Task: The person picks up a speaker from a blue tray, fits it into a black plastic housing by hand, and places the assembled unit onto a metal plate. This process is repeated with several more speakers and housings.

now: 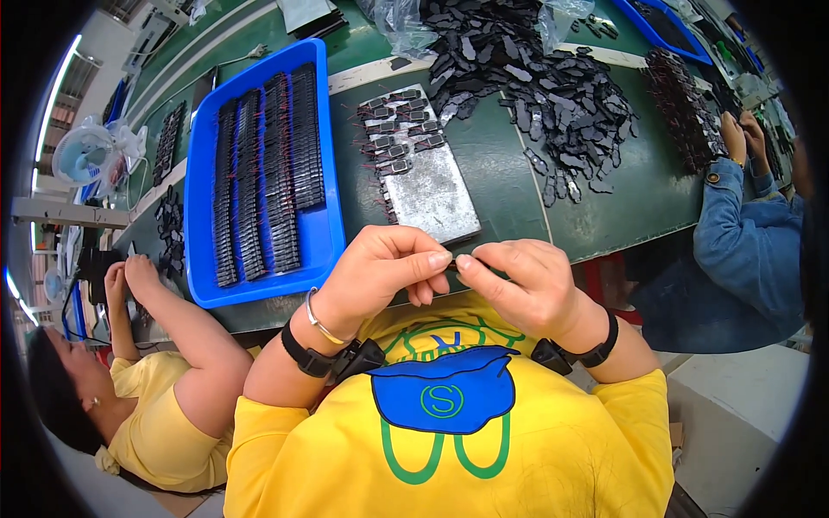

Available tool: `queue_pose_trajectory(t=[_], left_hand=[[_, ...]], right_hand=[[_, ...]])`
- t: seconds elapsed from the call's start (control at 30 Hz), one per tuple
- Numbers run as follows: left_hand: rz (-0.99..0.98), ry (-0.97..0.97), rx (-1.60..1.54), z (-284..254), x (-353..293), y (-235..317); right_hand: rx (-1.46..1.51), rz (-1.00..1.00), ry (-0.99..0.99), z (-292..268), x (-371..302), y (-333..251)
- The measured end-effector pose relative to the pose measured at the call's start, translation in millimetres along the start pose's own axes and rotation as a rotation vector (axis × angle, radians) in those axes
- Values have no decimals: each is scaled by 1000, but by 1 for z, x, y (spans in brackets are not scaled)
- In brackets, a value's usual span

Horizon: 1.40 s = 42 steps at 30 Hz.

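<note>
Close in front of my chest, my left hand (389, 263) and my right hand (531, 281) meet at the fingertips. Both are closed in a pinch on a small dark part (453, 265), mostly covered by the fingers, so its kind cannot be made out. Just beyond them a grey metal block (436, 194) lies on the green table (505, 211). Small black parts with thin red wires (394, 150) sit in rows on its far left portion. To the left, a blue tray (324, 235) holds long, tightly packed rows of similar black parts (250, 190).
A large heap of flat black pieces (561, 104) spreads beyond the block, with clear plastic bags near it. Co-workers sit on both sides: a person in yellow (173, 380) at left, one in a denim sleeve (743, 233) at right. A small fan (82, 155) stands far left.
</note>
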<state>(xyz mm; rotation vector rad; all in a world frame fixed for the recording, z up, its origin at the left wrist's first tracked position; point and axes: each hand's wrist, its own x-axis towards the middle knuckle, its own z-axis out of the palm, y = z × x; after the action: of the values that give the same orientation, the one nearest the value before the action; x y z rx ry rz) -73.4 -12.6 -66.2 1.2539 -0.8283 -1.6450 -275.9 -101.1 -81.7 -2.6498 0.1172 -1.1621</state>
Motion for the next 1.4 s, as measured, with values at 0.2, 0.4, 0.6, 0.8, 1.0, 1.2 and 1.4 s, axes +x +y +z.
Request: queue_pose_trajectory(t=[0.2,0.4,0.6,0.8,1.0,1.2,1.4], left_hand=[[-41,-88,-50,-4,-1,4],[4,-123,-54,-5,-5,0],[37,-73,-97,-5,-12,-1],[38,-74,-110,-5,-12,-6],[29,-73,-105,-8,-13,-7],[32,-102,-126,-9,-14,-10],[29,-110,-128,-10,-14,-10]], right_hand=[[35,-39,31,2,-1,1],[243,45,20,-14,10,8],[-42,533,-47,-42,15,64],[-435,563,-483,-29,13,97],[-502,552,-671,-23,29,97],[-69,473,-594,-21,29,88],[-112,479,-550,-20,26,89]])
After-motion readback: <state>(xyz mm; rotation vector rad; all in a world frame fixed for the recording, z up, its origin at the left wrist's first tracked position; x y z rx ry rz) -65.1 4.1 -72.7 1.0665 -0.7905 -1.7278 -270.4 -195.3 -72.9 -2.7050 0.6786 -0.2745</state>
